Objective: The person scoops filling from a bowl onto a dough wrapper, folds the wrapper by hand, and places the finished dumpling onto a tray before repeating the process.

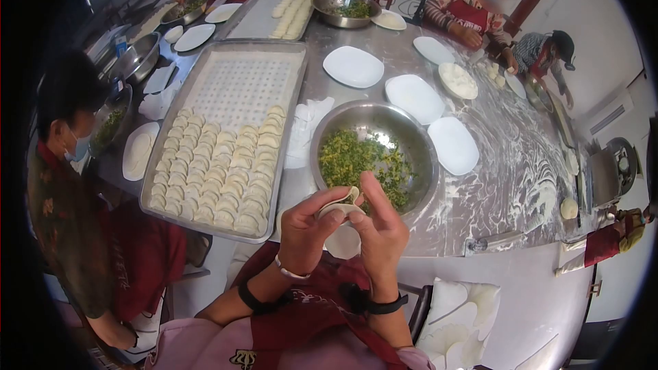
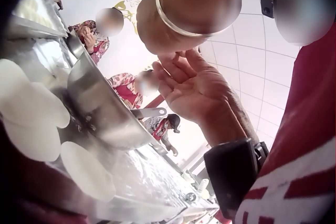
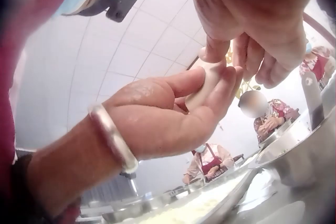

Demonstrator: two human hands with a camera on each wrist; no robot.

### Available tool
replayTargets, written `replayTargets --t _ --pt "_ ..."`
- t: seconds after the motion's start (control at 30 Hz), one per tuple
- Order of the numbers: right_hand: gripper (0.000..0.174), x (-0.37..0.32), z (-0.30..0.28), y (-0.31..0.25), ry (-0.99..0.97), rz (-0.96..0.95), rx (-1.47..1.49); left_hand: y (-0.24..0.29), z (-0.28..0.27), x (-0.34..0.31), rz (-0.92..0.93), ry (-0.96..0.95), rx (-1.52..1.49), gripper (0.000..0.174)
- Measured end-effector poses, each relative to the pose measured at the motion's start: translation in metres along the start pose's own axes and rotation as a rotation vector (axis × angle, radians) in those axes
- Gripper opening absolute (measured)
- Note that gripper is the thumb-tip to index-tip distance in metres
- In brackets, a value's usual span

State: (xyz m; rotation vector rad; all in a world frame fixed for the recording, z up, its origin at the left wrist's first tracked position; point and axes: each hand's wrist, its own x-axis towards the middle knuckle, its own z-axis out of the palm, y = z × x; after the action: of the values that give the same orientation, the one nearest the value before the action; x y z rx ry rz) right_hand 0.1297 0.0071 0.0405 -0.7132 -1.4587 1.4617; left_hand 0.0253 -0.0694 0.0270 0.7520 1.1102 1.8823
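A folded dough wrapper (image 1: 334, 207) with green filling showing at its top is held between both hands over the near table edge. The left hand (image 1: 301, 233), wearing a bracelet, curls thumb and fingers round its left side; the right wrist view shows the pale dough (image 3: 206, 85) between left thumb and fingers. The right hand (image 1: 385, 236) pinches the wrapper's right edge with its thumb, other fingers extended upward. Just beyond stands a steel bowl (image 1: 426, 164) of chopped green and yellow filling (image 1: 363, 161). A round white piece (image 1: 343, 242) lies below the hands.
To the left, a tray (image 1: 293, 96) holds rows of dumplings (image 1: 219, 171). White plates (image 1: 454, 145) stand right of the bowl. Flour covers the tabletop (image 1: 510, 164) at right. A person (image 1: 89, 199) stands close at left; others work around the far side.
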Motion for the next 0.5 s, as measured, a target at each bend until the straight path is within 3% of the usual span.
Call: replayTargets --t 0.1,0.2,0.5 --pt "0.035 0.0021 -0.0033 0.0007 -0.105 -0.028 0.004 0.0025 0.0020 -0.0041 0.001 0.032 0.003 0.036" --pt "0.029 -0.0019 -0.0002 0.0072 -0.065 -0.011 0.111 0.0011 -0.0016 -0.0065 -0.029 0.019 -0.004 0.036" --pt "0.013 -0.0049 0.0030 0.0046 -0.017 -0.188 -0.093 0.0051 -0.0024 -0.0067 -0.022 0.031 0.098 0.035"
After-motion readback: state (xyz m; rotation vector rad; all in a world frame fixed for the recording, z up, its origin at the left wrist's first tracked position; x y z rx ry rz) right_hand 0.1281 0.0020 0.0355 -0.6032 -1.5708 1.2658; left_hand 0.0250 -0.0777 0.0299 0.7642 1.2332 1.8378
